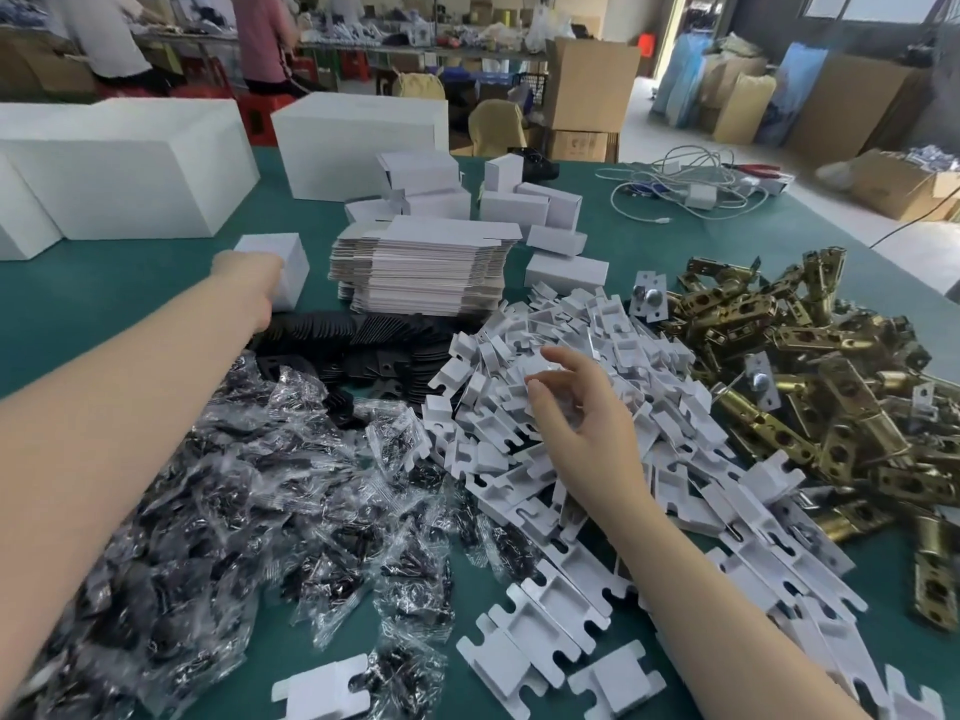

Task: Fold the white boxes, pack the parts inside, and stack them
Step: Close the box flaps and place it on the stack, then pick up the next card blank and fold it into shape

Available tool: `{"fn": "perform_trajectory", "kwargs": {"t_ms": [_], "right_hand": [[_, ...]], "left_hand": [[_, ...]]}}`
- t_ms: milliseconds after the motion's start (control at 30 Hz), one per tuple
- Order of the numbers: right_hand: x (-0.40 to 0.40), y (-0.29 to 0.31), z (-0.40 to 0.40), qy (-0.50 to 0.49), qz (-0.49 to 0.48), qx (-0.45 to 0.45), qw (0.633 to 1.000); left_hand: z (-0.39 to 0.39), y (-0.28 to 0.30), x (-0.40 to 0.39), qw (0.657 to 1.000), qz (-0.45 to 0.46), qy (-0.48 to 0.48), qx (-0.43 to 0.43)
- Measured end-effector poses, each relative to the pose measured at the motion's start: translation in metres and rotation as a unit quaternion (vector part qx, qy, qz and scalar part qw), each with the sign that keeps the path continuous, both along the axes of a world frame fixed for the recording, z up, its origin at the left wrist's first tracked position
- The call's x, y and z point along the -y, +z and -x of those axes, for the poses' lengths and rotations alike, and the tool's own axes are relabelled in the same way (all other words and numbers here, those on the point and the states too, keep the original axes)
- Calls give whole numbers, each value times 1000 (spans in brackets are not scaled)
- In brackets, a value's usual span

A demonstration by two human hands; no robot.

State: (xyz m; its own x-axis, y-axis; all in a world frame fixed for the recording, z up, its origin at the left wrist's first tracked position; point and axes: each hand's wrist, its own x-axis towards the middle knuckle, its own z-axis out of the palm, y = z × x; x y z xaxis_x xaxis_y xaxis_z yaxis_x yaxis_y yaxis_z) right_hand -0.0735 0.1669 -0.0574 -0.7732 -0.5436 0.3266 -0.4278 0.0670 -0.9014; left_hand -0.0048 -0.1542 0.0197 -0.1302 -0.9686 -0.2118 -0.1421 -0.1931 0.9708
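Note:
My left hand [244, 288] reaches far across the green table and grips a small folded white box [283, 262] beside the stack of flat unfolded box blanks [426, 267]. My right hand [576, 407] hovers over the heap of white cardboard inserts [545, 356], fingers spread and loosely bent, holding nothing. A pile of brass latch parts [810, 356] lies to the right. Clear bags of black screws [234, 485] cover the near left. Black plates [363, 340] lie behind the bags.
Folded small white boxes [524, 205] sit behind the blank stack. Large white boxes [130, 168] stand at the far left. White cables and a charger [691, 189] lie at the far right. People work at benches in the background, among brown cartons.

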Motion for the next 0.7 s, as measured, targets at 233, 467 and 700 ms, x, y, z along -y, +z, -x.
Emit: {"fn": "perform_trajectory", "kwargs": {"t_ms": [233, 467, 700], "right_hand": [[-10, 26, 13, -48, 176, 250, 951], [-31, 63, 31, -56, 330, 388, 858], [-33, 73, 25, -53, 301, 341, 889]], "left_hand": [[-79, 16, -144, 797, 469, -380, 34], [-199, -90, -211, 401, 579, -637, 313], [-137, -93, -243, 367, 694, -589, 194]]}}
